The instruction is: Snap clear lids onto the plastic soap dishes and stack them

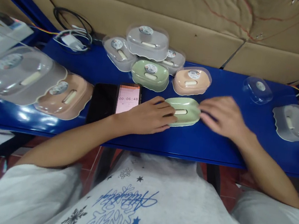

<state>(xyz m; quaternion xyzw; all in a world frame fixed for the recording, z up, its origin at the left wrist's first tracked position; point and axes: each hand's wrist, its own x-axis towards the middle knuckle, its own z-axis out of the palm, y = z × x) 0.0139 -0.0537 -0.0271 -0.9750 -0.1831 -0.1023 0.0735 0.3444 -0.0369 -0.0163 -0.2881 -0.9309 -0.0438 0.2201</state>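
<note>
A light-green soap dish [192, 106] with a cream bar-shaped piece [181, 112] in its middle lies on the blue table between my hands; no clear lid or label shows on it. My left hand [153, 117] rests over the dish's left end, its fingers closed on the rim. At the right end, my right hand [222, 115] has thumb and fingertips together at the edge, slightly blurred. Just behind stand a lidded green soap dish [143, 79] and a lidded peach soap dish [180, 84], each with a round label.
More lidded grey dishes [131, 44] are stacked at the back. Large grey dishes [7, 83] and a peach one [55, 105] crowd the left. A phone [126, 108] showing a timer lies by my left forearm. Rightward are a transparent lid [258, 90] and a grey dish [290, 129].
</note>
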